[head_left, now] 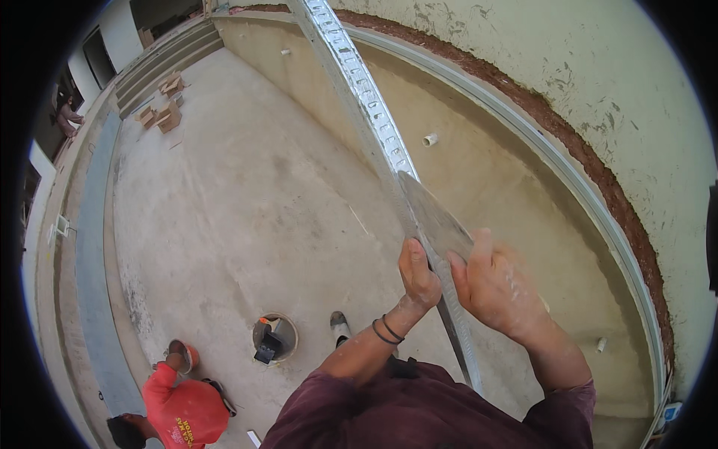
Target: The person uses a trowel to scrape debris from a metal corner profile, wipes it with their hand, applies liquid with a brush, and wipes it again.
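A long grey metal bar (360, 97), its shiny face marked with a row of slot-like shapes, runs from the far top edge down past my body. My left hand (420, 275) is closed around the bar's edge, with two dark bands on that wrist. In my right hand (499, 284), slightly blurred, is a trowel (434, 217). Its flat grey blade tapers to a tip that lies against the bar, just beyond my left hand. The trowel's handle is hidden by my fingers.
Below on the concrete floor stands a bucket (293, 346) with a dark object in it. At lower left a co-worker in red (187, 408) reaches to a reddish bucket (192, 358). Cardboard boxes (169, 117) lie near the steps. White pipe stubs (430, 140) jut from the right wall.
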{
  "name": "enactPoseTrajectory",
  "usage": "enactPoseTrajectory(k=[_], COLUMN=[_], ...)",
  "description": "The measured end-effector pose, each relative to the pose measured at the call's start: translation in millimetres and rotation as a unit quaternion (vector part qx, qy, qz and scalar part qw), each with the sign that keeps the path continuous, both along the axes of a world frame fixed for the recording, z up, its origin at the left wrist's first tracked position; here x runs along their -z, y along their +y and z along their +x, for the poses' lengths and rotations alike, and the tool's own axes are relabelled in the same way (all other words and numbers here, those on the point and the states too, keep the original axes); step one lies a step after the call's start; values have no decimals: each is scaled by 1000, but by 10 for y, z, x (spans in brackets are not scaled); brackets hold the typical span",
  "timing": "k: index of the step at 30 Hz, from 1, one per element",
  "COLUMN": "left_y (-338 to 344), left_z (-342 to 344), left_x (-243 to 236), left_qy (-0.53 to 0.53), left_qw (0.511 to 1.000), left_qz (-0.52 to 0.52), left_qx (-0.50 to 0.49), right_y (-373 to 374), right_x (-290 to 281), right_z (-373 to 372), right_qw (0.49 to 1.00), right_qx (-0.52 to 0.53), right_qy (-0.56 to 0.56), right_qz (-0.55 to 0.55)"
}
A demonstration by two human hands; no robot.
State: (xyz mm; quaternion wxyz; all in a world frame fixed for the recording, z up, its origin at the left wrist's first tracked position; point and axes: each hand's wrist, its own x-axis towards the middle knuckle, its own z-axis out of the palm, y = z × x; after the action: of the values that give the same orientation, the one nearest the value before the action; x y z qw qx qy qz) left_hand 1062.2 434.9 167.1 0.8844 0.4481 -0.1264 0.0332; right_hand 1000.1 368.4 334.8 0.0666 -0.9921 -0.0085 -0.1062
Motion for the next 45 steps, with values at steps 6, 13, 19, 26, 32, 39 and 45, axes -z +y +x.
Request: enactPoseTrajectory(k=[6,13,19,26,32,39,45], left_y=[-123,-100,-189,5,197,813,1486], left_z=[6,297,247,421,515,1227,2523], left_x=[171,372,495,616,782,509,-325], left_qy=[27,-19,67,96,74,23,40], left_qw=[995,999,995,993,995,998,989], left_qz=[-48,1,-39,-53,1,59,-102], left_qx=[79,-33,63,42,64,-22,102], right_y=[180,69,365,-97,-167,144,287], right_x=[-701,-141,-810,536,1519,1499,1689], right_z=[1260,945,2053,1562,996,1154,1111], right_qw=[991,999,996,918,852,765,787], right_qx=[-58,-38,-34,-15,43,-15,116], right_qy=[-122,15,-70,-182,-56,22,23], right_qz=[1,-34,51,353,519,643,606])
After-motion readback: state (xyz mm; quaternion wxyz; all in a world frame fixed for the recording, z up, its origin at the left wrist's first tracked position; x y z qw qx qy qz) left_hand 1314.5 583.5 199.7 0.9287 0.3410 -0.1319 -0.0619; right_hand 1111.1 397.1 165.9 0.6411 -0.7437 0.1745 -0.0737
